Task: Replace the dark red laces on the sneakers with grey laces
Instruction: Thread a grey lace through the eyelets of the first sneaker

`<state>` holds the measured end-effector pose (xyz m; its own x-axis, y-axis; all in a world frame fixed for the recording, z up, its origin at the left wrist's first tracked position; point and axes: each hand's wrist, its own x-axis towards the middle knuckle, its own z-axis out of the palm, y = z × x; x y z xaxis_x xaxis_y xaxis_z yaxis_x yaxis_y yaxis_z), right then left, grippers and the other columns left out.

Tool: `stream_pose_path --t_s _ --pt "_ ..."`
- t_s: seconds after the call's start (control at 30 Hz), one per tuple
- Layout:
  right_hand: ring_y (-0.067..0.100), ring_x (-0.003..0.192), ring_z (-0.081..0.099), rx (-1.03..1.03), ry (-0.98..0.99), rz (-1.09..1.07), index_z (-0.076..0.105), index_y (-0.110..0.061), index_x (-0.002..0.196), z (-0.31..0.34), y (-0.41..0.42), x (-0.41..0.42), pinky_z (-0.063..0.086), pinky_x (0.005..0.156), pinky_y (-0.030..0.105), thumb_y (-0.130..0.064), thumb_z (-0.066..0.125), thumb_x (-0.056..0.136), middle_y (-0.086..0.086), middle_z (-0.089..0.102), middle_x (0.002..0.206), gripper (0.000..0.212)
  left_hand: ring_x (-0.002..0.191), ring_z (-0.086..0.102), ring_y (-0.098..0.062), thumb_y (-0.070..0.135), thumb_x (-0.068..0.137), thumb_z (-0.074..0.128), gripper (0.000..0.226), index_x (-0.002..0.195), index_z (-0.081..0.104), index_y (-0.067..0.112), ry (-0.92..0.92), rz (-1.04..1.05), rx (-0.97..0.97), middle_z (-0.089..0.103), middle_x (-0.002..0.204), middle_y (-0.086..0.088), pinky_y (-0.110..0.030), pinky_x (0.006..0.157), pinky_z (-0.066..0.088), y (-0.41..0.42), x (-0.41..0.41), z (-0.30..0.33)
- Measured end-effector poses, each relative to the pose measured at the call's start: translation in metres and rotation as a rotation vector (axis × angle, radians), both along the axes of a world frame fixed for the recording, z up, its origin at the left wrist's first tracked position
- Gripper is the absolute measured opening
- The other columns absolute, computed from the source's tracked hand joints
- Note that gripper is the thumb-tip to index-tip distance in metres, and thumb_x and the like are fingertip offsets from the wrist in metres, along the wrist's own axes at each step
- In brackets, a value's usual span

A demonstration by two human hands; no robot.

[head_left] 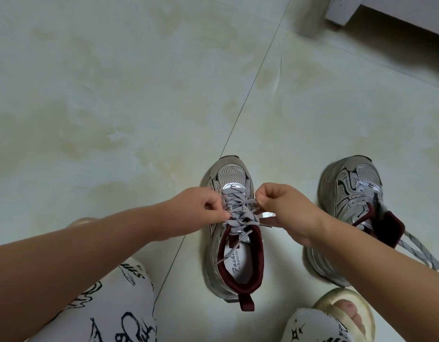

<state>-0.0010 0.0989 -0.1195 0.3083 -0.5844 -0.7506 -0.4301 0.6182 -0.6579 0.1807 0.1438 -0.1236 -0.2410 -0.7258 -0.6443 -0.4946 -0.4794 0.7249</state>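
Note:
Two grey and silver sneakers with dark red lining stand on the floor. The left sneaker [234,245] carries a grey lace [238,209] crossed through its eyelets, with one loose end lying inside the shoe. My left hand [201,206] pinches the lace at the shoe's left side. At the shoe's right side my right hand [282,206] is curled around the lace. The right sneaker [346,193] also has a grey lace [418,253], whose ends trail off to the lower right. No dark red lace is visible.
The floor is pale tile [139,95] with a seam running diagonally past the left sneaker. A white furniture base [342,11] sits at the top right. My patterned trouser knees and a cream slipper [346,314] fill the bottom edge.

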Motion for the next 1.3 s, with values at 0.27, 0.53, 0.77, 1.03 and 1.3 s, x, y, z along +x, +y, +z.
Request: stream_pose_path --t_s 0.27,0.53,0.77,1.03,1.3 --pt "0.015 0.069 0.051 0.037 -0.013 0.066 0.054 -0.011 0.07 0.006 -0.005 -0.002 0.048 0.072 0.031 -0.008 0.053 0.092 0.003 0.057 0.073 0.023 0.073 0.046 -0.013 0.028 0.085 0.063 0.028 0.08 0.058 0.0 -0.027 0.032 -0.036 0.053 0.079 -0.004 -0.023 0.067 0.036 0.0 -0.002 0.001" --pt "0.017 0.067 0.048 -0.763 0.456 0.568 0.052 -0.019 0.077 0.017 0.004 0.006 0.036 0.061 0.03 -0.01 0.055 0.08 -0.006 0.053 0.068 0.01 0.041 0.034 -0.003 0.019 0.086 0.061 0.028 0.063 0.045 0.016 -0.178 0.039 -0.12 0.04 0.052 0.008 -0.012 0.044 0.028 -0.001 -0.008 -0.003" --pt "0.014 0.055 0.047 0.005 0.119 0.079 0.061 -0.008 0.072 0.004 -0.006 -0.003 0.047 0.062 0.028 -0.017 0.06 0.088 0.005 0.054 0.063 0.018 0.08 0.044 -0.007 0.009 0.083 0.055 0.021 0.076 0.059 0.029 -0.286 -0.059 -0.45 0.045 0.083 0.011 -0.021 0.07 0.036 -0.005 -0.015 0.012" --pt "0.013 0.056 0.046 0.036 -0.026 -0.034 0.057 -0.009 0.067 0.003 -0.005 -0.003 0.044 0.058 0.022 -0.009 0.054 0.091 0.003 0.054 0.062 0.024 0.106 0.042 -0.019 0.029 0.088 0.048 0.022 0.099 0.067 0.027 -0.647 -0.36 -0.472 0.048 0.107 0.002 -0.031 0.088 0.035 -0.015 -0.031 0.022" --pt "0.011 0.053 0.051 0.102 -0.071 -0.015 0.057 -0.006 0.072 0.003 -0.008 -0.007 0.047 0.052 0.018 -0.003 0.05 0.093 0.009 0.055 0.068 0.022 0.11 0.041 -0.021 0.033 0.09 0.047 0.012 0.089 0.055 0.024 -0.859 -0.634 -0.536 0.047 0.111 -0.001 -0.03 0.075 0.023 -0.024 -0.044 0.031"
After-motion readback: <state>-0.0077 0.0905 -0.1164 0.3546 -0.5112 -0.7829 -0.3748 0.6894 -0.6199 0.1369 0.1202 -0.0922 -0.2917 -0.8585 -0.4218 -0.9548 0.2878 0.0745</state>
